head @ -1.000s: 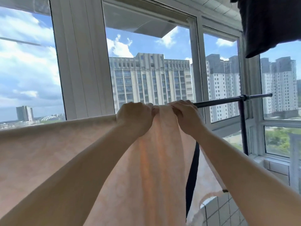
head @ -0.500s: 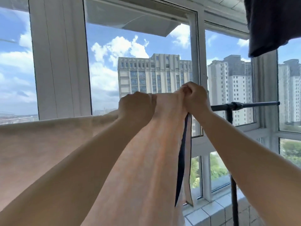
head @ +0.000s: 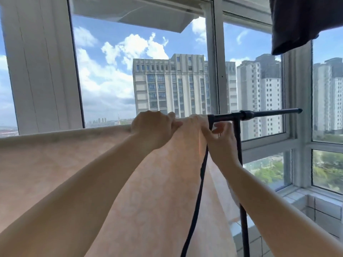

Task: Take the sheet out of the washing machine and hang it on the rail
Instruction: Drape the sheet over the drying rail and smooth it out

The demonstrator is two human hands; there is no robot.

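Observation:
A peach-pink patterned sheet [head: 55,164] with a dark edge band hangs over the black rail [head: 259,114], spread from the left edge of view to the middle. My left hand [head: 154,130] grips the sheet's top fold on the rail. Just to its right, my right hand [head: 220,140] pinches the sheet's right edge below the rail, fingers partly spread. The rail's bare right end sticks out past the sheet, carried by a black upright post [head: 241,182]. The washing machine is out of view.
A big window with white frames [head: 42,71] stands right behind the rail, with tower blocks outside. A dark garment [head: 304,21] hangs at the top right. A tiled sill [head: 315,206] runs low on the right.
Both hands have come down with the sheet's top edge, which now lies on the rail. My right hand has dropped from a raised fist to below the rail and loosened its fingers.

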